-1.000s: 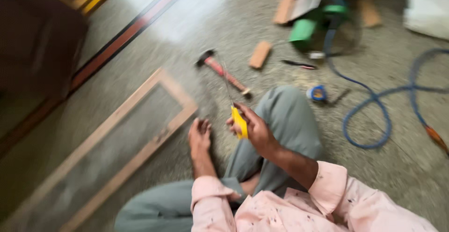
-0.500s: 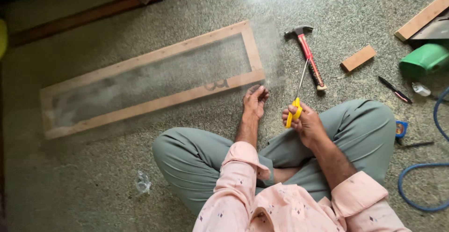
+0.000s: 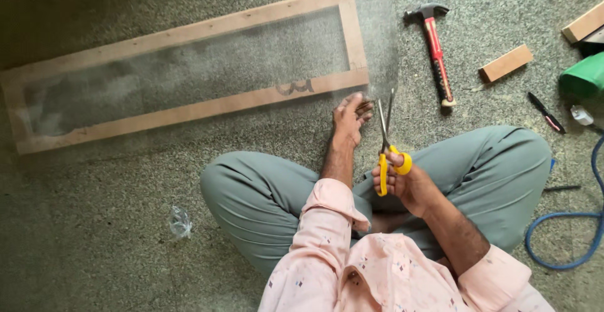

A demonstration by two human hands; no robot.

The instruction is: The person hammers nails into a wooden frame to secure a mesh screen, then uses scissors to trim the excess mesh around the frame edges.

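Observation:
I sit cross-legged on a speckled floor. My right hand (image 3: 402,176) grips yellow-handled scissors (image 3: 385,137), blades slightly apart and pointing away from me. My left hand (image 3: 350,118) rests fingers-down on the edge of a fine grey mesh sheet (image 3: 377,47), just left of the blades. The mesh lies over a long wooden frame (image 3: 189,107) stretching to the left, and overhangs the frame's near-right corner where the blades meet it.
A red-handled claw hammer (image 3: 434,44) lies right of the frame. A small wood block (image 3: 506,63), a dark pen-like tool (image 3: 546,113), a green object (image 3: 585,76) and a blue hose (image 3: 566,236) sit at the right. A crumpled clear wrapper (image 3: 180,222) lies at my left knee.
The view swung from the room down onto the frame. My left hand settled on the mesh edge and the scissors moved forward to it.

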